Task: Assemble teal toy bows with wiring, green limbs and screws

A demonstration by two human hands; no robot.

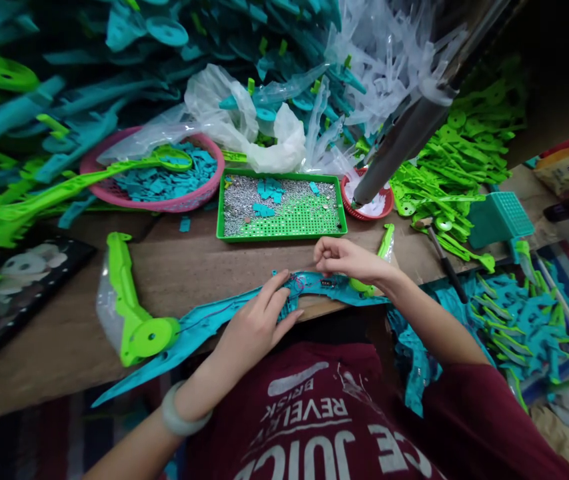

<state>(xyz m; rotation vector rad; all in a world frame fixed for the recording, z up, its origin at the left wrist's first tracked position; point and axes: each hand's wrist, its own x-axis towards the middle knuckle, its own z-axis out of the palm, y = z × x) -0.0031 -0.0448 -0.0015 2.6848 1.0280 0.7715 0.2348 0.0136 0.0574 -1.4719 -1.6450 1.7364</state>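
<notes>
A long teal plastic toy shell (204, 319) lies along the near edge of the wooden table (189, 257), open side up, with thin wires and a small part inside. My left hand (257, 323) lies on its middle with fingers stretched out, pressing it down. My right hand (347, 260) hovers over the shell's inner wiring with fingers pinched together on something too small to name. A bright green handle piece (131, 303) with a round hub rests at the shell's left end.
A green tray (281, 205) of small screws and teal bits sits behind my hands. A pink basket (159, 175) of teal pieces stands left, a small red bowl (371, 203) right. Heaps of teal and green parts surround. A screwdriver (441, 257) lies at the right.
</notes>
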